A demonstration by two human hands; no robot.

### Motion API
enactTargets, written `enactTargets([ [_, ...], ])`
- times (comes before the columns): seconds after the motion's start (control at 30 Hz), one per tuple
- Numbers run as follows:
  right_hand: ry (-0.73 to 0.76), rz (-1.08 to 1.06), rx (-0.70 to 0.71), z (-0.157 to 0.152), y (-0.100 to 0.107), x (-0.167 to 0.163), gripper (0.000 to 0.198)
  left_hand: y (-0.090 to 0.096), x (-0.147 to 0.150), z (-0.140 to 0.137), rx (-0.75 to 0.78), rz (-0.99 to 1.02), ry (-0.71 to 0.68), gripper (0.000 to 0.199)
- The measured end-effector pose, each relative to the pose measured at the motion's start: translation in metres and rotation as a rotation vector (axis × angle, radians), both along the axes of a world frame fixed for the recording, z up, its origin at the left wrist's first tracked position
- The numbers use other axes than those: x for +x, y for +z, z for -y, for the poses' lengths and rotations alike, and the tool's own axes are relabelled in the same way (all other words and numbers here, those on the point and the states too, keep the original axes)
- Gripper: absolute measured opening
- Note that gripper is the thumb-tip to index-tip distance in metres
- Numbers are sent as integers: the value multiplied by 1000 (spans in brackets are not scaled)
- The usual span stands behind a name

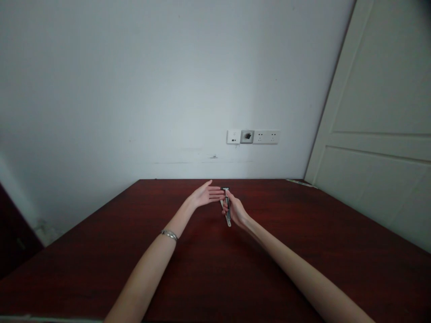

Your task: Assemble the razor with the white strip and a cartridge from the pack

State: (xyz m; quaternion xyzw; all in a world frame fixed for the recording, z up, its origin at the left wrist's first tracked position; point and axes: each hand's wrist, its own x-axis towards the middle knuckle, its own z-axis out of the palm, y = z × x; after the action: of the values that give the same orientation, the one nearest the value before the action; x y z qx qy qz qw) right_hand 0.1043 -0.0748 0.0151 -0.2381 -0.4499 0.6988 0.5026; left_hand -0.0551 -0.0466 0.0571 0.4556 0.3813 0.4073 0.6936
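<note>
My right hand [236,211] is closed around the handle of a razor [228,207], a slim dark and silver thing with a short black crosswise head at its far end. A narrow pale strip with a rounded end [229,223] shows beneath that hand; whether it is held too or lies on the table, I cannot tell. My left hand [204,195] is open, its fingers stretched toward the right, palm partly showing. Its fingertips are close to the razor's head, and whether they touch it is unclear. A silver bracelet [169,234] circles the left wrist.
Both arms reach over a dark red wooden table [202,269]. Its far edge meets a white wall with a row of sockets [266,137] and a black plug [248,136]. A pale panelled door [377,134] stands at the right. A thin flat strip [301,183] lies at the far right edge.
</note>
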Motion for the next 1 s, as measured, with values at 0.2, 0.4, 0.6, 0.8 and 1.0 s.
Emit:
enactTargets([
  [0.2, 12, 42, -89, 17, -5, -15, 43, -14, 28, -5, -129, 291, -26, 68],
  [0.4, -101, 97, -105, 24, -10, -23, 41, -19, 37, -4, -198, 542, 54, 70],
  [0.6, -121, 106, -84, 26, -8, -24, 42, -20, 40, -2, -189, 617, 57, 69],
  [0.8, -127, 104, -91, 25, -8, -25, 42, -15, 42, 1, -185, 616, 73, 67],
  [1.0, -138, 65, -78, 23, -8, -23, 42, -16, 38, -2, -197, 574, 130, 64],
])
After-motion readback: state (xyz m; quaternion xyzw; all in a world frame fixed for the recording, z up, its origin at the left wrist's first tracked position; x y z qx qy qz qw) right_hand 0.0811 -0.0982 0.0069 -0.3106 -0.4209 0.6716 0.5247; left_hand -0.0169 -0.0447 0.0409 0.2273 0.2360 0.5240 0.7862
